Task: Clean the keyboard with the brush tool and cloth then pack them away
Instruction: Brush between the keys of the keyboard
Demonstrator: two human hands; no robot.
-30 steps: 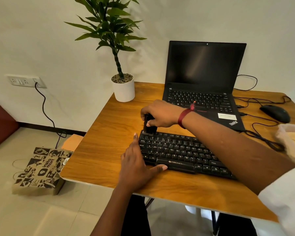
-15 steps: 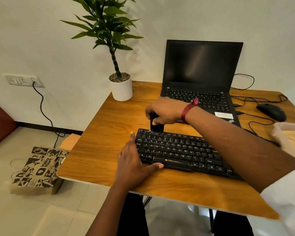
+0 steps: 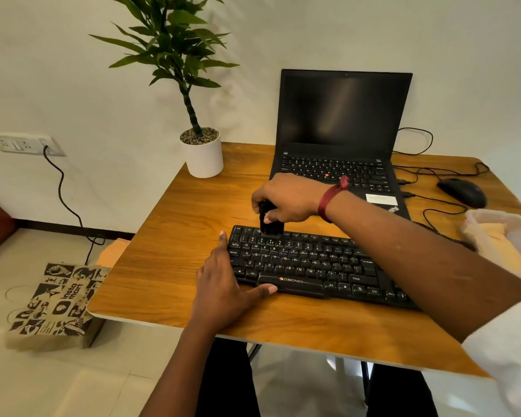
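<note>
A black keyboard (image 3: 307, 263) lies across the front of the wooden table (image 3: 169, 266). My right hand (image 3: 286, 198) grips a small black brush tool (image 3: 269, 225) upright, its bristles touching the top key row near the left end. My left hand (image 3: 223, 284) lies flat against the keyboard's left edge, fingers apart, thumb on the front rim near the space bar. A pale plastic bag with something yellowish inside (image 3: 506, 239) sits at the right table edge; I cannot tell whether that is the cloth.
An open black laptop (image 3: 340, 127) stands behind the keyboard. A potted plant (image 3: 203, 152) is at the back left corner, a black mouse (image 3: 462, 192) and cables at the back right. A printed paper bag (image 3: 54, 305) stands on the floor to the left.
The brush in my right hand has shifted slightly right along the top key row. The left hand stays against the keyboard's left edge.
</note>
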